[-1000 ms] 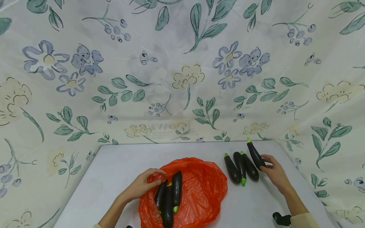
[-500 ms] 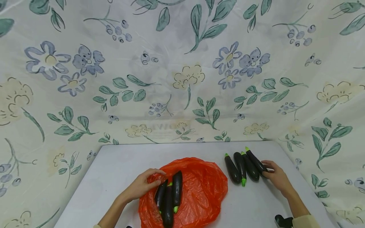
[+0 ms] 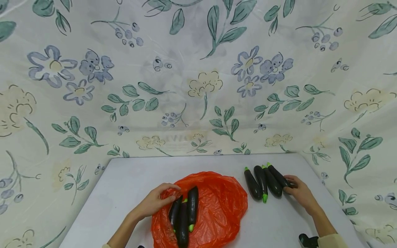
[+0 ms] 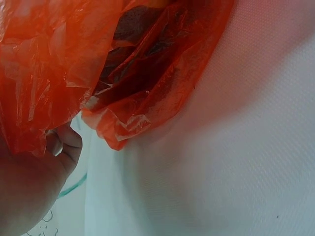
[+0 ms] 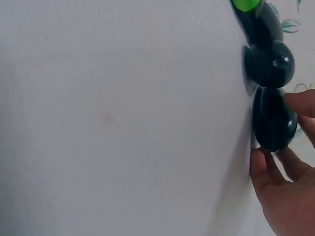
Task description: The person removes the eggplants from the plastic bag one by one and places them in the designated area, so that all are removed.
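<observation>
My left hand grips the edge of a crumpled red plastic bag in the head view. In the left wrist view its fingers are curled into the bag's thin film. Three dark eggplants lie in the bag's mouth, close to that hand. On the right, my right hand holds the blunt end of the rightmost eggplant, whose green stem points away. The right wrist view shows thumb and fingers on either side of this eggplant, which lies against its neighbour.
Several eggplants stand side by side at the back right, among them the leftmost one. A white table carries everything. Behind it hangs a flowered cloth. A dark object shows by the right sleeve.
My right hand has lowered its eggplant and brought it alongside the others, the stem end coming nearer. The left hand and the bag have stayed in place.
</observation>
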Available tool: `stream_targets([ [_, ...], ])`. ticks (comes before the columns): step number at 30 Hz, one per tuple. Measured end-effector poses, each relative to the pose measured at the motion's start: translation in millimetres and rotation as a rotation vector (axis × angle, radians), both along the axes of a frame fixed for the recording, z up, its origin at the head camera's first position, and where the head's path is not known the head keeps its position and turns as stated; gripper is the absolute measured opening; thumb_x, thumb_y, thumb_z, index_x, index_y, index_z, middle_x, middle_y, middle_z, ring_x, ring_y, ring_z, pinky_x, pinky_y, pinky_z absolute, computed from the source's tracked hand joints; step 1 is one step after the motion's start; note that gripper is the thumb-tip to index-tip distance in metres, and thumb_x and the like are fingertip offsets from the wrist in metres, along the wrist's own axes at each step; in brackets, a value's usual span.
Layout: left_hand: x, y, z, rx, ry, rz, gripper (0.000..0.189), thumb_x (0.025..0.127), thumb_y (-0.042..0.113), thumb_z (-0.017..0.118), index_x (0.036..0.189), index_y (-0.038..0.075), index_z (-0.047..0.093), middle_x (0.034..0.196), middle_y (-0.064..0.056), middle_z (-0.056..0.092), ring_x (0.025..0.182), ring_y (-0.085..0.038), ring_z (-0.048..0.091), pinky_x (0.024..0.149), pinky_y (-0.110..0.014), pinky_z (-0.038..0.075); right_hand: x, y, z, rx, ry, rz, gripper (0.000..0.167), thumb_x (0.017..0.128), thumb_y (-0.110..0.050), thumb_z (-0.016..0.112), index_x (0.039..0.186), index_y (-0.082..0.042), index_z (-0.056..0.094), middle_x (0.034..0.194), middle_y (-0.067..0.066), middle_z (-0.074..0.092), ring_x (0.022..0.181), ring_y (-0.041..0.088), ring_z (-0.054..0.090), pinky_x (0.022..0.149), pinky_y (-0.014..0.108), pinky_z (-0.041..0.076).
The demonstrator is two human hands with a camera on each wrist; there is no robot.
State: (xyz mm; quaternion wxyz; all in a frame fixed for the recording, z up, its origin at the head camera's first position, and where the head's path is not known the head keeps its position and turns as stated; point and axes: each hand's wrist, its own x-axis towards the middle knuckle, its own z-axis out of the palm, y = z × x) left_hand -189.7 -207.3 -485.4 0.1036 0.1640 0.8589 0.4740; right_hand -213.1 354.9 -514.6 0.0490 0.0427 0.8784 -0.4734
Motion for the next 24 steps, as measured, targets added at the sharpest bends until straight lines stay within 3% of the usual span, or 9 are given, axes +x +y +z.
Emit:
stream_targets([
  [8,0.3,-0.8,4.4,-0.017,0.000,0.002,0.028,0.097,0.031,0.067,0.124,0.027,0.066,0.132,-0.005,0.060,0.125,-0.032,0.052,0.098,-0.056,0.052,-1.2,-0.8,0.0,0.010,-0.028,-0.001,0.066,0.098,-0.023,0.061,0.152,-0.002,0.031,0.154,0.033,0.028,0.136,0.051,0.036,0.107,0.061,0.040],
  [14,0.1,-1.1,4.0,-0.006,-0.002,-0.009,0.028,0.097,0.030,0.067,0.125,0.025,0.065,0.133,-0.007,0.059,0.126,-0.033,0.052,0.098,-0.055,0.052,0.3,0.1,1.8,0.021,-0.009,-0.001,0.065,0.098,-0.023,0.062,0.151,-0.001,0.032,0.152,0.033,0.030,0.134,0.051,0.038,0.102,0.056,0.044],
  [20,-0.8,-0.6,2.2,-0.007,-0.012,0.004,0.028,0.097,0.031,0.067,0.125,0.027,0.066,0.132,-0.006,0.059,0.125,-0.033,0.052,0.097,-0.053,0.053,1.4,1.3,1.7,0.055,0.039,-0.025,0.059,0.098,-0.019,0.063,0.148,0.001,0.038,0.141,0.034,0.043,0.124,0.047,0.049,0.091,0.044,0.051],
  [24,-1.0,-0.5,0.7,-0.003,-0.023,0.011,0.027,0.096,0.031,0.068,0.124,0.029,0.066,0.132,-0.006,0.059,0.126,-0.033,0.052,0.097,-0.051,0.054,0.5,2.4,-0.4,0.054,0.019,-0.038,0.061,0.098,-0.021,0.063,0.149,0.000,0.037,0.140,0.034,0.044,0.126,0.048,0.048,0.095,0.050,0.050],
])
